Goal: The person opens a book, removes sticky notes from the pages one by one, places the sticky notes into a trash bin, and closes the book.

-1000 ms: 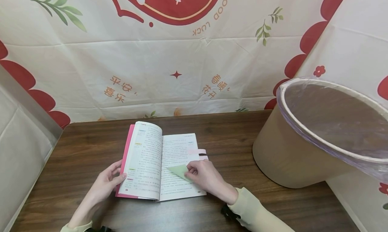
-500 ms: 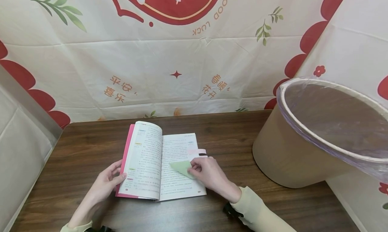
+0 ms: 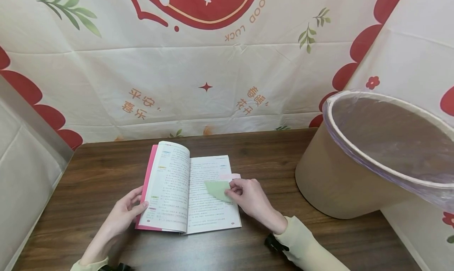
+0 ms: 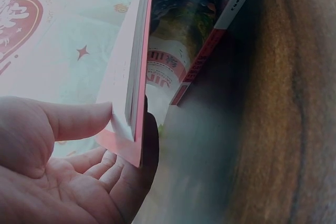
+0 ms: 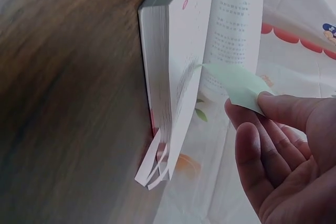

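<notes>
Occupying the near edge are two pale sleeves [image 3: 307, 243], one per arm, and two black wrist fittings [image 3: 276, 243]. Two hands are engaged. The left hand [image 3: 123, 215] has its grip clamped on the outer edge of one book [image 3: 169, 188], thumb on the page side, fingers behind the pink cover [image 3: 148, 180]. The right hand [image 3: 250, 196] has its grip clamped on one pale green slip [image 3: 216, 189], pinched between thumb and fingers. The slip is held over the right-hand page [image 3: 209, 219]; whether its far tip touches the paper cannot be determined. The book lies spread on one wood-grain bench [image 3: 159, 251], left half raised. Pink tabs [image 5: 149, 164] project from its right edge: at least two in the right wrist view, exact count not established. One brown bin [image 3: 330, 184], film over its rim, stands to the right, well apart from the book. Behind hangs pale patterned cloth [image 3: 213, 66], bearing one red four-pointed star [image 3: 206, 87] and two groups of orange characters [image 3: 148, 102].
</notes>
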A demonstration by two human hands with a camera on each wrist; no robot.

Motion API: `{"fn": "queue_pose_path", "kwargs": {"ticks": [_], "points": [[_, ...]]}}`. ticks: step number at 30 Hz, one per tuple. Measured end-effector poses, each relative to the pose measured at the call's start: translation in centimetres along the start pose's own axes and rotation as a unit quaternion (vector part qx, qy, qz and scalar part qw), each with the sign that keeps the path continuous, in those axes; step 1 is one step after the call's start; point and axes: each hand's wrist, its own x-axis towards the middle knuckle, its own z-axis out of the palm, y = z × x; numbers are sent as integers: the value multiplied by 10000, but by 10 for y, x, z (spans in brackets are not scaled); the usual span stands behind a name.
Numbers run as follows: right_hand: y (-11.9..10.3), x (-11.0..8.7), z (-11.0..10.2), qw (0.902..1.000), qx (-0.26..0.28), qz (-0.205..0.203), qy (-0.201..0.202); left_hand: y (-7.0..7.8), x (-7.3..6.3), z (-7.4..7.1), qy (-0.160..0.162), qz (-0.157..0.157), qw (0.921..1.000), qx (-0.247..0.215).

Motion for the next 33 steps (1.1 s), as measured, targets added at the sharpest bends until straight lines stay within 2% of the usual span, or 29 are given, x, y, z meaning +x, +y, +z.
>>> {"fn": "queue_pose_path", "kwargs": {"ticks": [11,23,33], "points": [[0,1,-12,9998,81,-6,203,1,-1,1,48,-86,10000,0],[-4,4,-31,9987,-133,-118,483,2,-2,2,19,-28,10000,-63],[-11,12,-49,9965,-341,-496,583,3,-1,1,63,-111,9999,13]]}}
